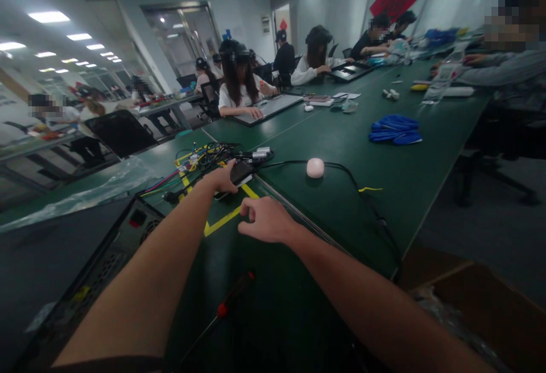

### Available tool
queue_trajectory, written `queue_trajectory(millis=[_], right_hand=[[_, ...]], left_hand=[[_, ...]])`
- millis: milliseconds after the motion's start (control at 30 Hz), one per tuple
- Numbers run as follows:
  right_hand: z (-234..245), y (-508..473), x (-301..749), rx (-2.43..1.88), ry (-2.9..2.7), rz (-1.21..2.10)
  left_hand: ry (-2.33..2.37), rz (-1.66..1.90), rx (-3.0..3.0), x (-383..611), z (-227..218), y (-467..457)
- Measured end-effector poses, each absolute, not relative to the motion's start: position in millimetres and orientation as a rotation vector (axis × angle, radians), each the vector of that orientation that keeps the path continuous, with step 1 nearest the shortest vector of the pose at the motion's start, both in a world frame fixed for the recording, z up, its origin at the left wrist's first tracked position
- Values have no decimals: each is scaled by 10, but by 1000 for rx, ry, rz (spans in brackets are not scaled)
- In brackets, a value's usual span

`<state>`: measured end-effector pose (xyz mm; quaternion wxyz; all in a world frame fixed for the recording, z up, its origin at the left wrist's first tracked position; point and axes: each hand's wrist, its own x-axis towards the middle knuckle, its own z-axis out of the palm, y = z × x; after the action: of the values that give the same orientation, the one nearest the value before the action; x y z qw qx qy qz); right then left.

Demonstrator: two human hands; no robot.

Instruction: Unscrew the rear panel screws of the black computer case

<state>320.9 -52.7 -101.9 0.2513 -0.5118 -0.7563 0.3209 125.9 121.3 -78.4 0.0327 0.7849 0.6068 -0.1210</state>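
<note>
My left hand (222, 178) reaches forward over the green table (341, 151) and rests on a dark, flat device (239, 173) beside a tangle of coloured cables (205, 157); its fingers wrap the device's edge. My right hand (264, 219) hovers just above the table near the yellow tape marking (222, 220), fingers curled in a loose fist with nothing visible in them. A screwdriver with a red and black handle (230, 299) lies on the table between my forearms.
A black computer case (106, 259) lies at the left, and a small white round object (315, 168) sits on a black cable. Blue gloves (394, 129) lie farther right, a cardboard box (482, 305) at lower right. Several people work along the table.
</note>
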Motion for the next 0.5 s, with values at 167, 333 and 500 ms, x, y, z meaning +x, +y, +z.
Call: queue_trajectory(millis=[167, 333, 500], right_hand=[[-1103, -442, 3180, -1518, -1782, 961], [-1176, -375, 3094, -1557, -1535, 1200], [-1140, -464, 2960, -1478, -1359, 1515]], left_hand=[[1997, -486, 2262, 1349, -702, 916], [2093, -431, 2115, 1351, -692, 427], [2195, -376, 1948, 1321, -742, -152]])
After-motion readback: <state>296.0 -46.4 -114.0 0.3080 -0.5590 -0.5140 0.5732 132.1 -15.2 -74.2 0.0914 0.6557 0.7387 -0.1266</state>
